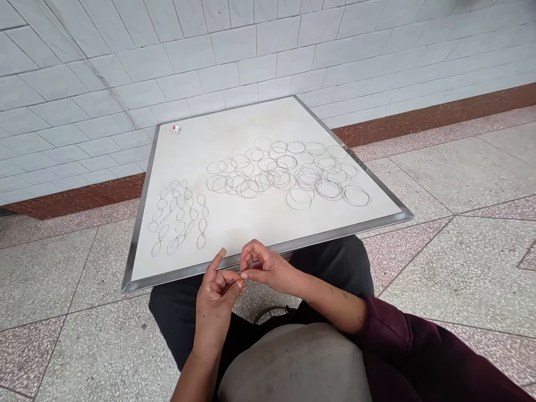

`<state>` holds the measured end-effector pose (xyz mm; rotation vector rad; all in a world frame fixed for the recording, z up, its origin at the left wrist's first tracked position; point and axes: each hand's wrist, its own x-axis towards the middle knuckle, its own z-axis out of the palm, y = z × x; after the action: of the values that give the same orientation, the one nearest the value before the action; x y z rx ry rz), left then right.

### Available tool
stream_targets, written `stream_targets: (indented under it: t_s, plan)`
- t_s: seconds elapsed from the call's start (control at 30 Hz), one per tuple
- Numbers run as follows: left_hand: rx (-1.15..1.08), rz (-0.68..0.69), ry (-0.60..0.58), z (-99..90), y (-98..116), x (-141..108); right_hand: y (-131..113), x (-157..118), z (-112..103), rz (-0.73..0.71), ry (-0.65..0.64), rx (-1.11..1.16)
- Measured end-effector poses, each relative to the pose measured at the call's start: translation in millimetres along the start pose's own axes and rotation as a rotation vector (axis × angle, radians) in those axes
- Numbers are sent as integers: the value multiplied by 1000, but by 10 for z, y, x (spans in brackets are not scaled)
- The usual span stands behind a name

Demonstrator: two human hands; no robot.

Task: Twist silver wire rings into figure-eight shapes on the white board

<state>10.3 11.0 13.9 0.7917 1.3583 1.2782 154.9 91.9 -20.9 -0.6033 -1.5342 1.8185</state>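
Here, left hand (213, 304) and right hand (274, 272) pinch a thin, wiry strand (241, 271) just before the metal-edged white table (234, 125), fingers hiding most of it. Round, springy loops (300, 197) overlap across the smooth top; twisted figure-eights (201, 240) lie left; a small red-and-white object (176, 130) sits far back.

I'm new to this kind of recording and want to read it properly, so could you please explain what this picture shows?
You see a person's bare left hand and right hand, no machine. The one picture comes from a camera on their head, looking forward and down. On the white table lie thin rings from middle to right, figure-eights at left and a red-and-white item in the far left corner. Both hands, at the near edge, pinch a thin strand, mostly hidden.
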Motion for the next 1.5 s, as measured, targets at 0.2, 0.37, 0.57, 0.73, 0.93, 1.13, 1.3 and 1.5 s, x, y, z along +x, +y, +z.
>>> stream_targets:
  t_s: [0.2, 0.37, 0.57, 0.73, 0.93, 1.13, 1.3, 1.5]
  plan:
    - [-22, 13, 79, 28, -33, 22, -5, 1, 72, -2, 99, -80]
    - [-41, 42, 156, 48, -72, 32, 7, 0, 141, -19, 179, -106]
    - [-96, 68, 194, 56, -96, 43, 83, 2, 185, -50, 222, -83]
    - [-159, 109, 214, 82, -147, 40, 57, -8, 213, -65, 239, -42]
    - [-125, 175, 277, 120, -241, 57, 42, -20, 273, -54, 317, -129]
    - [-88, 178, 290, 128, -317, 113, 29, 9, 271, -13, 364, -132]
    - [-51, 168, 262, 144, -340, 146, 42, 14, 212, 14, 361, -141]
    - [-21, 181, 302, 159, -369, 184, 142, 58, 243, 30, 413, -117]
